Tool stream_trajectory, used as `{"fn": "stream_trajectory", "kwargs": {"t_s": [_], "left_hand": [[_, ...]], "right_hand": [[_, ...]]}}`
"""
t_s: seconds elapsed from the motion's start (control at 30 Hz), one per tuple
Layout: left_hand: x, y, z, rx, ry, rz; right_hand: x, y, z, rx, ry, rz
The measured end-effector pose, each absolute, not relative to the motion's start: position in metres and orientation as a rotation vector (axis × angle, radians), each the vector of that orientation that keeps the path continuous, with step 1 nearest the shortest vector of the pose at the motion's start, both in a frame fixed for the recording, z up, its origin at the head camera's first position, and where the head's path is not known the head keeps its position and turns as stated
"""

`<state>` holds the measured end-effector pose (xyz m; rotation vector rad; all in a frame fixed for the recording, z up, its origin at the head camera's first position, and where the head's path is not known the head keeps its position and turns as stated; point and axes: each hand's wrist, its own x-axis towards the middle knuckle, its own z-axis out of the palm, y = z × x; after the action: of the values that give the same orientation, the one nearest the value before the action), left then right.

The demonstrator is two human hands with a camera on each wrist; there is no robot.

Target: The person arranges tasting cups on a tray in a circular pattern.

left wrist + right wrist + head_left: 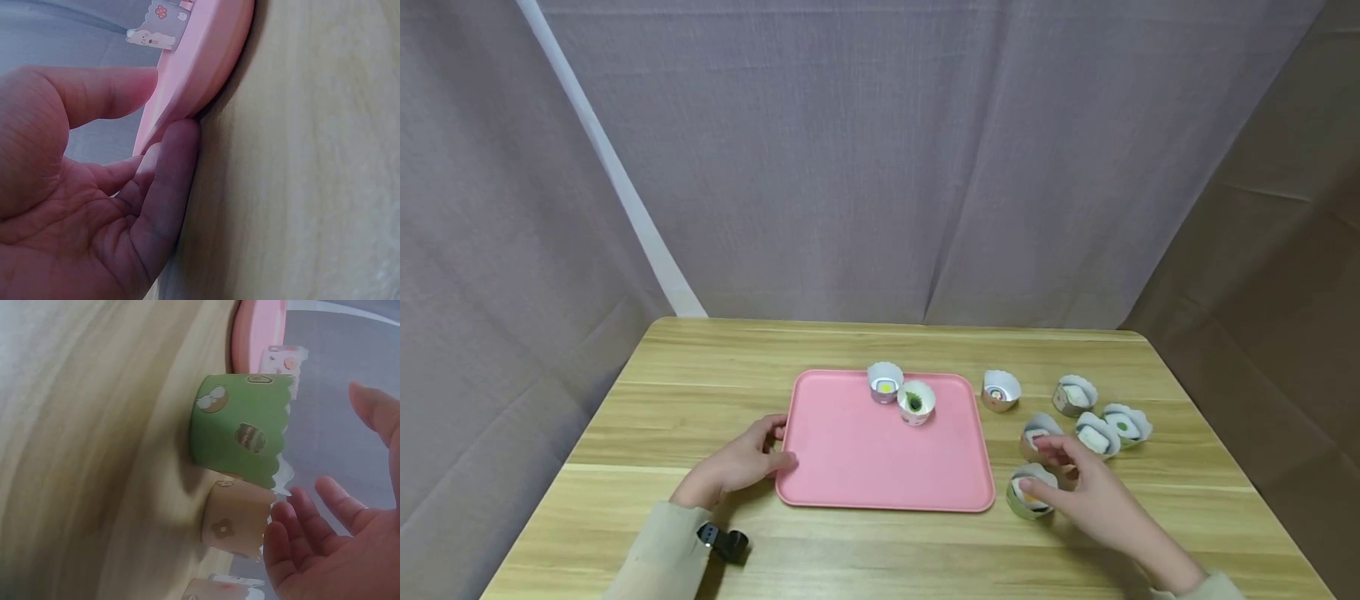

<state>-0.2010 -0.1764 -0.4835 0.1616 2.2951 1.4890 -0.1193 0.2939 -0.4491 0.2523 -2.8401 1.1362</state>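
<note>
A pink tray [880,467] lies on the wooden table, its left edge between the thumb and fingers of my left hand [741,458]. The left wrist view shows that thumb [119,94] over the rim and the fingers against the side. Two paper baking cups stand on the tray: one [884,383] has something white and yellow inside, the other [916,403] something green. My right hand [1093,500] hovers with spread fingers over a green paper cup [244,431] at the tray's right. Nothing is in its grasp. A tan paper cup [237,515] stands beside the green one, near the fingertips.
Farther right are more paper cups, among them a patterned one [1073,396], one with a white piece [1097,435] and one with a green dot inside [1126,425]. Another cup [1001,391] stands just off the tray's right edge. Grey curtains [850,167] hang behind the table.
</note>
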Motion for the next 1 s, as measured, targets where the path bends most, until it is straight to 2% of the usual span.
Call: {"fn": "stream_trajectory", "kwargs": {"t_s": [0.3,0.57,1.0], "left_hand": [[-0.201,-0.176,-0.485,0.163,2.293,1.500],[-0.202,-0.176,-0.487,0.203,2.293,1.499],[-0.203,-0.177,-0.486,0.250,2.277,1.515]], "right_hand": [[-0.117,0.297,-0.458,0.232,-2.868,1.182],[-0.115,0.299,-0.468,0.162,-2.884,1.493],[-0.114,0.306,-0.479,0.337,-2.879,1.663]]}}
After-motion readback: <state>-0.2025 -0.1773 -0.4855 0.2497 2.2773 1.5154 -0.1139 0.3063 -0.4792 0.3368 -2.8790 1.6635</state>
